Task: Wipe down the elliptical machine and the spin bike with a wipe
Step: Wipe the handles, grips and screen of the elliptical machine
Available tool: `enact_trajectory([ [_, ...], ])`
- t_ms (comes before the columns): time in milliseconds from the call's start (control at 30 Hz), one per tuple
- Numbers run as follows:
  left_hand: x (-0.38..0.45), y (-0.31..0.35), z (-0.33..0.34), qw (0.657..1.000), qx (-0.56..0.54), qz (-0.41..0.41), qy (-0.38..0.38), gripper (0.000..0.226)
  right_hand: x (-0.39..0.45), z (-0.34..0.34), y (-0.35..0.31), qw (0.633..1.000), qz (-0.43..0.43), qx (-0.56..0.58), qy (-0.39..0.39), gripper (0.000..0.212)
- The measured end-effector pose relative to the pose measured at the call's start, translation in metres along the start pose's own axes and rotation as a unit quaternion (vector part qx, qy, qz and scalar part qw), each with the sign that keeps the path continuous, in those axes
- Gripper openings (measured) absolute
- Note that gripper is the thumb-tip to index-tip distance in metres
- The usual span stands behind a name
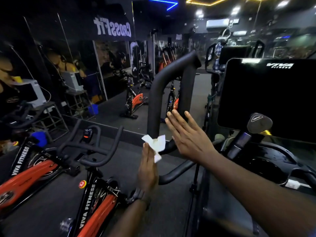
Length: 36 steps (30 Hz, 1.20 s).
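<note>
Left hand (147, 170): fingers straight, white wipe (156, 145) between thumb and fingers, just beside the elliptical's loop handle (153, 100). Right hand (186, 135): flat, fingers extended, fingertips at the handle. Spin bike (95, 194) lower left.

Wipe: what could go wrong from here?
1. The left hand holds the wipe loosely against nearly straight fingers, with most of it sticking out, so it may slip when dragged along the elliptical handle.
2. The wipe is crumpled small, so a pass would likely miss much of the thick handle.
3. The right hand lies flat and open beside the handle, not gripping it, so the handle could swing under pressure.
</note>
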<state>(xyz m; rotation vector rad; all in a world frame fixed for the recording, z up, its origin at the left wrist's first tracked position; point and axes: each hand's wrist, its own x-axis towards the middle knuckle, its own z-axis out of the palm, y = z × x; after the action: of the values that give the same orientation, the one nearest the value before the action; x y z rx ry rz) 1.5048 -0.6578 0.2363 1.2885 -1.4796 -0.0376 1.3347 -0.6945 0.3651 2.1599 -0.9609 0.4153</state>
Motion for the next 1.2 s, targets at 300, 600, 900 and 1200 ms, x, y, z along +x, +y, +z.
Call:
enact_trajectory([
  [300,0.066,0.028,0.000,0.926,-0.164,-0.322,0.106,0.038,0.008,-0.004,0.005,0.999,-0.042,-0.013,-0.027,0.061],
  [600,0.202,0.062,-0.023,0.892,-0.325,-0.315,0.002,0.049,0.010,-0.002,0.004,0.999,-0.049,-0.012,-0.019,0.060],
  [900,0.183,0.096,-0.032,0.976,-0.184,-0.112,0.025,0.029,0.009,0.000,0.010,0.998,-0.062,-0.003,0.014,0.056],
  [1200,0.219,0.133,-0.032,0.997,-0.010,0.062,0.044,0.042,0.011,0.006,0.006,0.997,-0.060,0.013,0.037,0.056],
])
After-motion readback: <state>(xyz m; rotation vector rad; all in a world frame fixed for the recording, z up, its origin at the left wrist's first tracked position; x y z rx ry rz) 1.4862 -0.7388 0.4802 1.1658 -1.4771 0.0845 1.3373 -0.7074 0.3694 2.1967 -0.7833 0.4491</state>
